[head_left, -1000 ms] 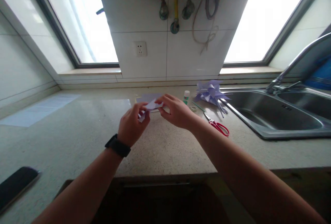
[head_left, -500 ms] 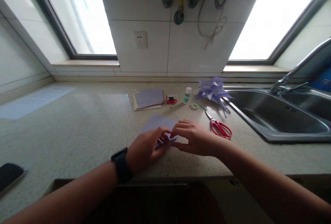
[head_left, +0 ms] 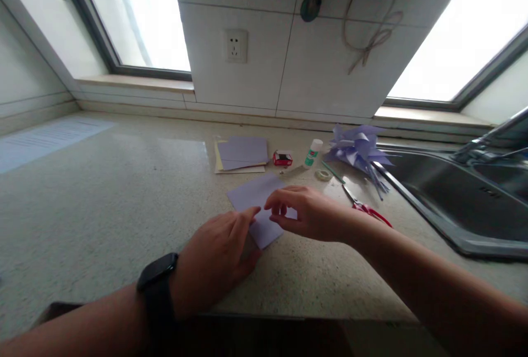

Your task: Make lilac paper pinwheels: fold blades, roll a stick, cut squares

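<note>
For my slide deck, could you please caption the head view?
Both hands, left hand and right hand, press a lilac paper sheet flat on the countertop, scissors nearby.

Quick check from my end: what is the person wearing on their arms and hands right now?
Both forearms are bare, with no sleeves in view. The left hand has a black smartwatch with a dark rectangular face and black band at its wrist. The right hand shows no glove, ring or band.
</note>
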Available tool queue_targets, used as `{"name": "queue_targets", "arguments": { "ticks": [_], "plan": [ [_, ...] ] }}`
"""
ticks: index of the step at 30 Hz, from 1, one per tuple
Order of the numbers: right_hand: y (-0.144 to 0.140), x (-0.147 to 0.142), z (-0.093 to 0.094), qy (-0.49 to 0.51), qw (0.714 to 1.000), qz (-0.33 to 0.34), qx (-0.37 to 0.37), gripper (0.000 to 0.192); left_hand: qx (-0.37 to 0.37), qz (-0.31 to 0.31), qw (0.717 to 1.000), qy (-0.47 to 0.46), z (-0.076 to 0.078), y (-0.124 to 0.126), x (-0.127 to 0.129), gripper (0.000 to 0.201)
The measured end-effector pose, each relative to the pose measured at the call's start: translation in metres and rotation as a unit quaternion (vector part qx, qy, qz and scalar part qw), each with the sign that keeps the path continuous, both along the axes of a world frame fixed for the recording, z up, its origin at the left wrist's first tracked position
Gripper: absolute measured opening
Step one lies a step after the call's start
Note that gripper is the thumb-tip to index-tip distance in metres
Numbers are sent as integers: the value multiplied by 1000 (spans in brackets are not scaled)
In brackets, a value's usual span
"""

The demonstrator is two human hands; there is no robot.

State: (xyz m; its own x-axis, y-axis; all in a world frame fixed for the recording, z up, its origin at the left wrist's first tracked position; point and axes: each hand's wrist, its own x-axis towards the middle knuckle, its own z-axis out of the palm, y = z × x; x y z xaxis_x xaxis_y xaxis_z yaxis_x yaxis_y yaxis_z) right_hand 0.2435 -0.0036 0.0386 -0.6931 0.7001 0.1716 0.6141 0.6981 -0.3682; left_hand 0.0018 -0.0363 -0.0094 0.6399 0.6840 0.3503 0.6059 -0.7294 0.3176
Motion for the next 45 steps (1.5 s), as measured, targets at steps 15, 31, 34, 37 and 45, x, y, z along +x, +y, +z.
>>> {"name": "queue_targets", "arguments": {
  "ticks": [15, 31, 34, 37, 45],
  "plan": [
    [-2, 4, -27, 9, 1000, 22, -16, 62, -41, -11, 999, -4, 6, 10, 5, 34],
    [0, 9, -34, -12, 1000, -10, -13, 54, -62, -22, 998, 26, 10, 11, 6, 35],
    [1, 9, -33, -4, 1000, -7, -11, 49, -58, -20, 998, 24, 10, 11, 5, 36],
    [1, 9, -30, 16, 1000, -1, -16, 43, -56, -16, 998, 23, 10, 11, 4, 32],
    [-3, 10, -23, 69, 995, 68, -17, 40, -47, -30, 998, 23, 11, 12, 2, 15]
  ]
}}
